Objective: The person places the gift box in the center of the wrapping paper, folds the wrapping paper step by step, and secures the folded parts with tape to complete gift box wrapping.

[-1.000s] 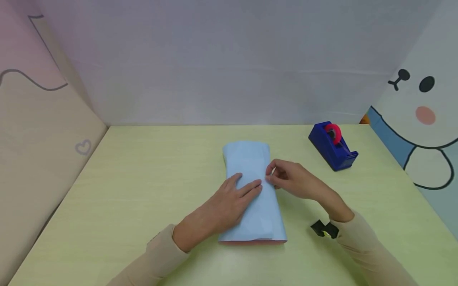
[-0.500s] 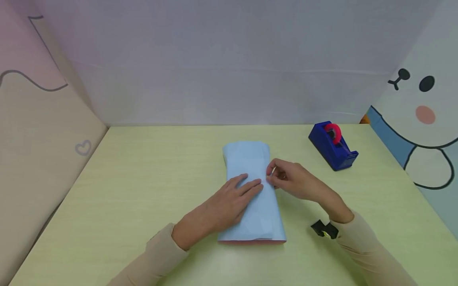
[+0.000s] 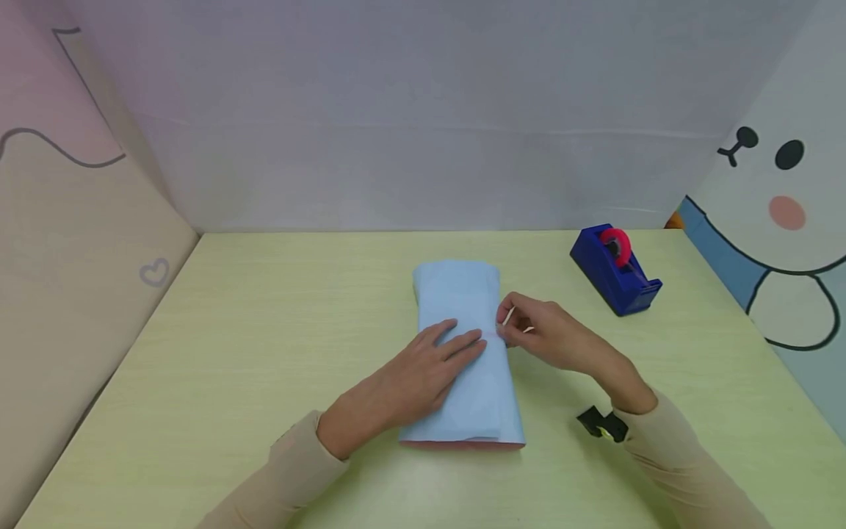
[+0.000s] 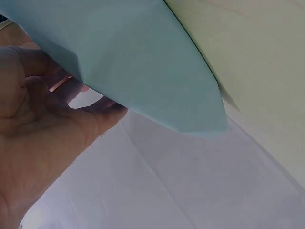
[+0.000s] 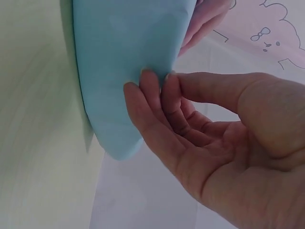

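Note:
A light-blue paper wrap, folded into a long shape with a reddish underside at its near end, lies mid-table. My left hand rests on it from the left, fingers extended across the top. At the right edge of the paper, my right hand pinches thumb and finger together on a small pale bit that looks like clear tape. The right wrist view shows those fingertips right at the paper's edge, with the other fingers against its side. In the left wrist view, the left thumb lies along the near edge.
A blue tape dispenser with a red-cored roll stands at the back right of the pale table. A small black object shows beside the right sleeve. Printed cloth walls enclose the back and sides.
My right hand has shifted slightly right, and the paper wrap has turned a little, its near end going left. A left fingertip has slid slightly right over the paper.

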A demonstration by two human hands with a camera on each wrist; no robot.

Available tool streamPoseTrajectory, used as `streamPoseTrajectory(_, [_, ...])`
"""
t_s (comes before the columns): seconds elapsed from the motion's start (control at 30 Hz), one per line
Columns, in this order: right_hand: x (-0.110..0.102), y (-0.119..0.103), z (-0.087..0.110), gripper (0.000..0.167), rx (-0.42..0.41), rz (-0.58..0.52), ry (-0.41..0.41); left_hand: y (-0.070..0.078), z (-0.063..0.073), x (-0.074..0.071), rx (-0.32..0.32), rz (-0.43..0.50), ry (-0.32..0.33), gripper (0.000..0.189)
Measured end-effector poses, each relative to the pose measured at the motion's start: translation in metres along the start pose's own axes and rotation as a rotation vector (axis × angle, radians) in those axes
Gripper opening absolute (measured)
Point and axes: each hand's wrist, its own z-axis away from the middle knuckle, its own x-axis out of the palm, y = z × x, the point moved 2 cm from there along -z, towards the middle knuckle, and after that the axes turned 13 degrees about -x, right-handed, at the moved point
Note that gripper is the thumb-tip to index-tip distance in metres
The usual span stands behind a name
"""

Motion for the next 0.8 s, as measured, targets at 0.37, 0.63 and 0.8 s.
streamPoseTrajectory(0.37, [-0.005, -0.005, -0.004, 0.006, -0.054, -0.093, 0.016, 0.000, -0.001, 0.000, -0.016, 0.026, -0.015, 0.044])
streamPoseTrajectory(0.63, [-0.005, -0.006, -0.008, 0.007, -0.100, -0.112, 0.023, -0.002, -0.002, 0.002, -0.011, 0.042, -0.006, 0.043])
streamPoseTrajectory(0.8, [-0.003, -0.004, -0.011, 0.006, -0.125, -0.136, 0.036, -0.003, -0.002, 0.003, -0.027, 0.051, -0.013, 0.043])
